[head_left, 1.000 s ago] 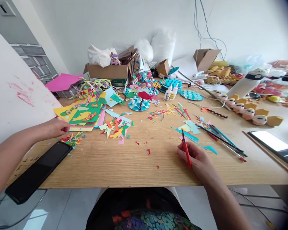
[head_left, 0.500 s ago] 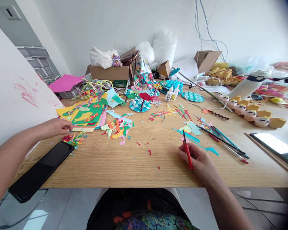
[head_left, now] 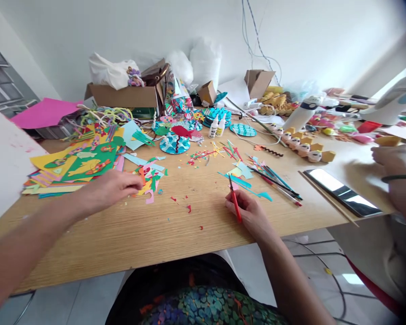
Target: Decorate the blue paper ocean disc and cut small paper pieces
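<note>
My left hand (head_left: 123, 184) is closed over the near left edge of a pile of paper scraps (head_left: 152, 180); what its fingers pinch, if anything, is too small to make out. In my right hand (head_left: 245, 208) are red-handled scissors (head_left: 236, 203), pointing away from me over the table. Just beyond them lie blue paper strips (head_left: 243, 181). Stacked coloured sheets with green and yellow fish cutouts (head_left: 84, 167) rest left of the scraps. A red paper fish (head_left: 182, 131) stands on a blue scalloped disc (head_left: 174, 144) farther back.
Two glue bottles (head_left: 213, 127) stand mid-table. Brushes (head_left: 277, 183) and a tablet-like device (head_left: 341, 192) lie to the right, with an egg-carton row (head_left: 302, 146) behind. Another person's hand (head_left: 394, 158) shows at the far right. A cardboard box (head_left: 122, 97) is at the back.
The view has turned to the right, bringing another person's hand into sight. My left hand has moved from beside the sheets to the scrap pile. My right hand still holds the scissors.
</note>
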Demonstrator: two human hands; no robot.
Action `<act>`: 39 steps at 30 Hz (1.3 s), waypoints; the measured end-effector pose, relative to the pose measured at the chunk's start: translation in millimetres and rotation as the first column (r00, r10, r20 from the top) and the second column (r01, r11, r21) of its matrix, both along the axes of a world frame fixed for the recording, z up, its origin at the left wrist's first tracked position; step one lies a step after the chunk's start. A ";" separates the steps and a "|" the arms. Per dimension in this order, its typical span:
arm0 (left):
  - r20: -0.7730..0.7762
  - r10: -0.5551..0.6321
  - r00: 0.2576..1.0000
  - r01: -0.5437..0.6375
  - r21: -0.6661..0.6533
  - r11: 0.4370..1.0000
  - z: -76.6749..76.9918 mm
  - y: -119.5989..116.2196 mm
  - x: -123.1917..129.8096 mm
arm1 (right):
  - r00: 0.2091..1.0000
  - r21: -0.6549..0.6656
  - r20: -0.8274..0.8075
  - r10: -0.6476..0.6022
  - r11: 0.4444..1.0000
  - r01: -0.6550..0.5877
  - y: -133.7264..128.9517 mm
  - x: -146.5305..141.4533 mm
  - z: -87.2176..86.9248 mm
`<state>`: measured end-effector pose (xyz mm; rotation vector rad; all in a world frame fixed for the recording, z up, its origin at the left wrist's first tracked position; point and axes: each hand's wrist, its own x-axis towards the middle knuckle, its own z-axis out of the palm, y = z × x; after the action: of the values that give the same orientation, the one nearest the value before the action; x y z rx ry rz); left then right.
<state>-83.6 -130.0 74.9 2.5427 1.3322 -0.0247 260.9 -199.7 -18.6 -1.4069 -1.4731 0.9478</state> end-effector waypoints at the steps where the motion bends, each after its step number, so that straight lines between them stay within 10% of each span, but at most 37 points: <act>1: 0.018 -0.057 0.998 0.057 -0.021 0.998 -3.8 -0.4 16.2 | 1.000 -0.001 -0.002 0.002 1.000 -0.002 -0.3 -0.1 0.0; 6: -0.019 -0.220 0.975 0.220 0.028 0.975 -18.7 15.2 61.9 | 1.000 -0.014 -0.004 0.018 1.000 -0.018 -1.4 0.1 0.2; 19: -0.298 -0.257 0.919 0.275 0.017 0.961 -35.5 41.9 54.3 | 0.998 0.006 0.057 0.030 1.000 -0.031 -1.5 1.3 1.2; 39: -0.112 -0.253 0.961 0.252 -0.028 0.967 -45.3 23.2 83.1 | 0.998 0.002 0.052 0.024 1.000 -0.024 -2.0 1.5 -0.8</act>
<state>-0.5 -106.7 29.7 2.7190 1.0305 -0.2322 262.3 -201.7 -19.4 -1.4245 -1.5321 0.9301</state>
